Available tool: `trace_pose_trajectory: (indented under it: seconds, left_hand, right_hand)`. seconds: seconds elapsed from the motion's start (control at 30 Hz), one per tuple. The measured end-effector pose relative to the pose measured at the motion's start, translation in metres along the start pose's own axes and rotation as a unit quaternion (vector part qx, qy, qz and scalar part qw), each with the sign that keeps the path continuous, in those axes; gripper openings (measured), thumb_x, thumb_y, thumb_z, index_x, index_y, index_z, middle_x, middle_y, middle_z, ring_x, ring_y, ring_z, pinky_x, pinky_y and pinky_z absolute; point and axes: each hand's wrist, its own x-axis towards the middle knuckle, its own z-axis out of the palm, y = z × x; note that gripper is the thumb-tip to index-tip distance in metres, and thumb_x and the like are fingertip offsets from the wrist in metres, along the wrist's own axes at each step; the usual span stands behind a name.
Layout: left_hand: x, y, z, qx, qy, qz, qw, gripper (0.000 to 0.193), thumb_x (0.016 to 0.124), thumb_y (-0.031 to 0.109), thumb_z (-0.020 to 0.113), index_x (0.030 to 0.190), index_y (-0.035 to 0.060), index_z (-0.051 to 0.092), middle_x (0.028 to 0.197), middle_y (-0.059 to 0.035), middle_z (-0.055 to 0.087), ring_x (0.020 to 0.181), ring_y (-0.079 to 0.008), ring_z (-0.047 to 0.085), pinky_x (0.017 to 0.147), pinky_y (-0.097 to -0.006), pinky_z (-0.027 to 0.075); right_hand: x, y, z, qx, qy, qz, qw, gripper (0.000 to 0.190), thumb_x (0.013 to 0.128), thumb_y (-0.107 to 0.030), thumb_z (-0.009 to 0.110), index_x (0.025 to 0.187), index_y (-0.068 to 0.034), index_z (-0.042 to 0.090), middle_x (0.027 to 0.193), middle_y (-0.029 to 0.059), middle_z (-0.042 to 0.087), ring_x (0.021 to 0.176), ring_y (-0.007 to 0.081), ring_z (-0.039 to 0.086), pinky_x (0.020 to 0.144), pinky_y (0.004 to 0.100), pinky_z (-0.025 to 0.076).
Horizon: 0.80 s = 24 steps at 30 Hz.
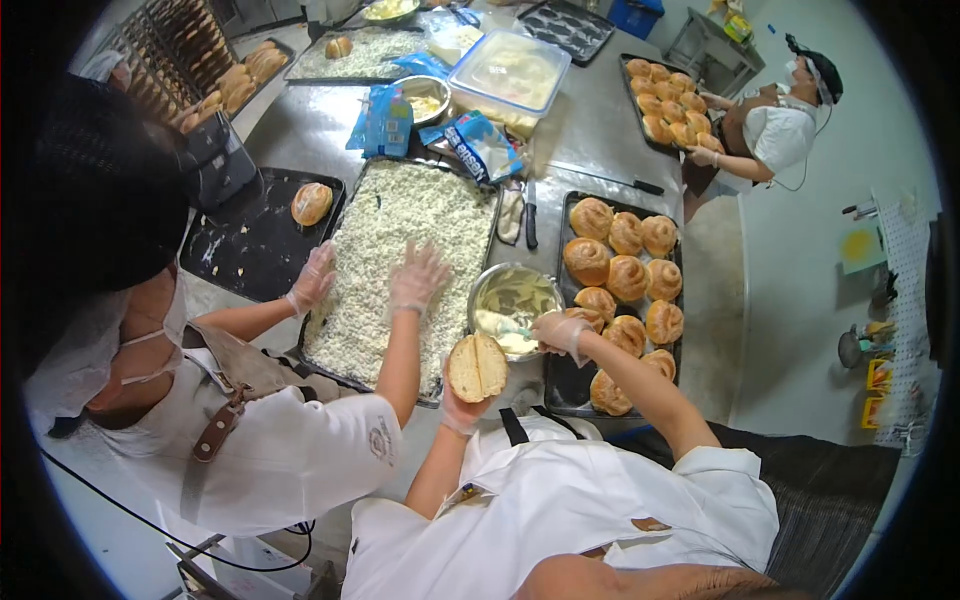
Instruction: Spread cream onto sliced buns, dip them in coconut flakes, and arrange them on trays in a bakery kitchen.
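My left hand (pixel 460 412) holds a split bread roll (pixel 478 369), its pale cut faces turned up, at the near rim of a steel mixing bowl (pixel 517 281). Gripped in my right hand (pixel 561 335) is a spatula (pixel 516 330) with a pale green handle, its blade loaded with cream (pixel 491 323) over the bowl. Cream also smears the bowl's inner wall. Just right of the bowl stands a black baking tray (pixel 556 386) with several glossy baked rolls (pixel 627 277). Part of that tray is hidden beneath my right forearm.
At left a co-worker's gloved hands (pixel 418 276) are at a tray of white crumbs (pixel 390 217). A knife (pixel 531 214), Nestlé bags (pixel 474 146) and a lidded plastic tub (pixel 510 71) lie beyond. Another person (pixel 780 120) holds a tray of rolls (pixel 667 101) at far right.
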Motion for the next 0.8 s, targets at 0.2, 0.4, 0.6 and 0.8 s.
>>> trace_pose_trajectory:
  seconds: [0.2, 0.4, 0.6, 0.8]
  left_hand:
    - [-0.014, -0.01, 0.053, 0.054, -0.017, -0.008, 0.998, 0.058, 0.093, 0.057, 0.042, 0.135, 0.0176, 0.051, 0.135, -0.0107, 0.054, 0.121, -0.0346, 0.052, 0.102, -0.0587, 0.039]
    - [0.016, -0.021, 0.097, 0.086, 0.029, -0.039, 0.995, 0.058, 0.092, 0.058, 0.042, 0.135, 0.0191, 0.051, 0.136, -0.0109, 0.052, 0.122, -0.0365, 0.051, 0.101, -0.0611, 0.039]
    - [0.039, -0.038, 0.132, 0.165, 0.024, -0.028, 0.986, 0.054, 0.095, 0.05, 0.039, 0.135, 0.0157, 0.05, 0.138, -0.01, 0.051, 0.125, -0.0335, 0.05, 0.1, -0.0582, 0.043]
    - [0.035, -0.06, 0.148, 0.268, 0.025, -0.001, 0.963, 0.058, 0.093, 0.053, 0.042, 0.133, 0.0123, 0.05, 0.137, -0.0088, 0.052, 0.124, -0.0306, 0.05, 0.101, -0.0563, 0.041]
  right_hand:
    - [-0.071, 0.02, 0.014, 0.563, 0.139, 0.026, 0.814, 0.02, 0.095, -0.02, 0.052, 0.093, -0.002, 0.06, 0.071, 0.0032, 0.059, 0.057, 0.0113, 0.057, 0.051, 0.026, 0.047]
    - [-0.15, 0.012, -0.002, 0.152, 0.397, -0.092, 0.9, 0.014, 0.09, -0.012, 0.055, 0.099, -0.003, 0.062, 0.084, 0.0109, 0.066, 0.074, 0.0232, 0.065, 0.061, 0.0331, 0.052]
    - [-0.201, -0.018, -0.013, -0.107, 0.446, -0.014, 0.888, 0.03, 0.085, -0.01, 0.053, 0.113, -0.01, 0.061, 0.074, 0.0075, 0.057, 0.07, 0.0243, 0.063, 0.055, 0.0382, 0.05]
    - [-0.203, 0.001, -0.021, -0.039, 0.492, -0.061, 0.867, 0.029, 0.086, -0.01, 0.052, 0.113, -0.01, 0.062, 0.075, 0.0072, 0.058, 0.066, 0.0252, 0.062, 0.056, 0.0377, 0.051]
